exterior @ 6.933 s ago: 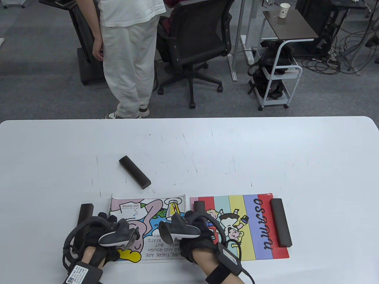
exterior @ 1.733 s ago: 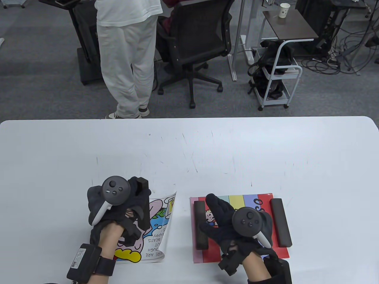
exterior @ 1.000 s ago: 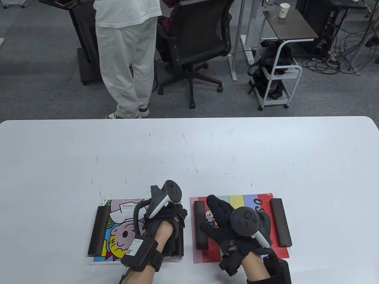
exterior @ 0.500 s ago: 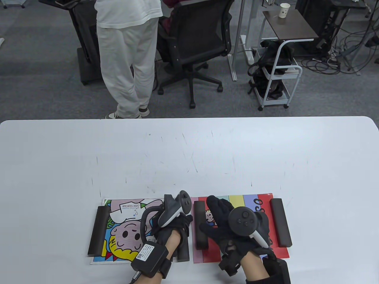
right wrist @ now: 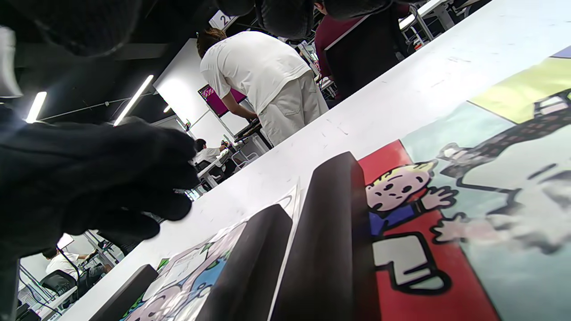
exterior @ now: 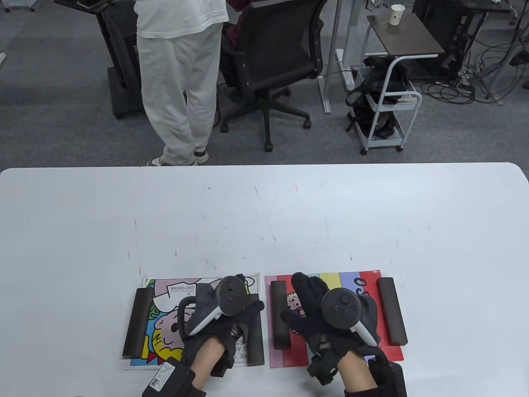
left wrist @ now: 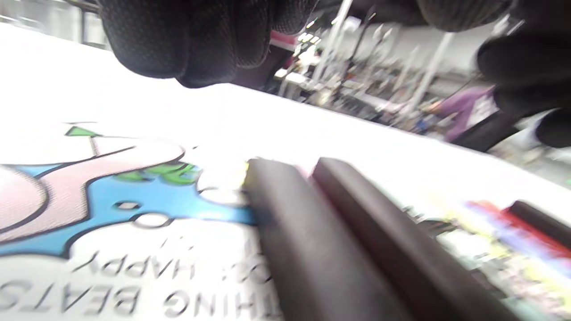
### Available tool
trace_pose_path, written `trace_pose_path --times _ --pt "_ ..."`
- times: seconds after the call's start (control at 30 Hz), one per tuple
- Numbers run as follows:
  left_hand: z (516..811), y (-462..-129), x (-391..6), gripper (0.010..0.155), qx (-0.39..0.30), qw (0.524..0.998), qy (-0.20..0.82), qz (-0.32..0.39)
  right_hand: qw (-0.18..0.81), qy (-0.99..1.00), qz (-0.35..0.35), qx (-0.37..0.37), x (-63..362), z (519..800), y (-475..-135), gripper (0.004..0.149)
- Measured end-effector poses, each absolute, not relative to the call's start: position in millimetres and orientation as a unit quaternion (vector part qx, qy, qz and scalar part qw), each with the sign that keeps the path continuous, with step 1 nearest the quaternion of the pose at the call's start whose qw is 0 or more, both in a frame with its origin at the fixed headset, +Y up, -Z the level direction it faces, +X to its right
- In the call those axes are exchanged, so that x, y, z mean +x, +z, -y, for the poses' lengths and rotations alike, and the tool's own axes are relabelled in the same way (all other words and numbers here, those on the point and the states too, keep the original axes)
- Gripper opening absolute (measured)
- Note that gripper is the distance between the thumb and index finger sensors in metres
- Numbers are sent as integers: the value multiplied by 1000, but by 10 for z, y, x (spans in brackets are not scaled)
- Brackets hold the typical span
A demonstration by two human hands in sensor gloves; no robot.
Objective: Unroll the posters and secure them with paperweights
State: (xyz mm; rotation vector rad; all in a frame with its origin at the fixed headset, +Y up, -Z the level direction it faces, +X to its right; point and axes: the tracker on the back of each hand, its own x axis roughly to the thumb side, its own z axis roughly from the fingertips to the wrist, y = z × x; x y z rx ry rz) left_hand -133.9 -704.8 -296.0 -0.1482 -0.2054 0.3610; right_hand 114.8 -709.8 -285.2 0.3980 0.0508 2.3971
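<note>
On the white table at six o'clock, we see both posters weighted flat; left hand and right hand hover spread, holding nothing.

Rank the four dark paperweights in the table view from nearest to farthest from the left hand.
Measured from the left hand:
1. Paperweight on the cartoon poster's right edge, partly under the hand.
2. Paperweight on the striped poster's left edge, just right of it.
3. Paperweight on the cartoon poster's left edge, off to the left.
4. Paperweight on the striped poster's right edge, far right.
</note>
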Motion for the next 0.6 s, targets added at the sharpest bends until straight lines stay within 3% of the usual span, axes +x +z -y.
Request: trace_pose_path --times 0.3,0.6 --pt "7097 -2828 -1691 83 -5 918 354 176 349 925 -28 148 1167 7119 -2862 84" --pt "7338 -2831 -1721 84 -26 897 400 187 348 926 -35 142 1176 7130 -2870 84"
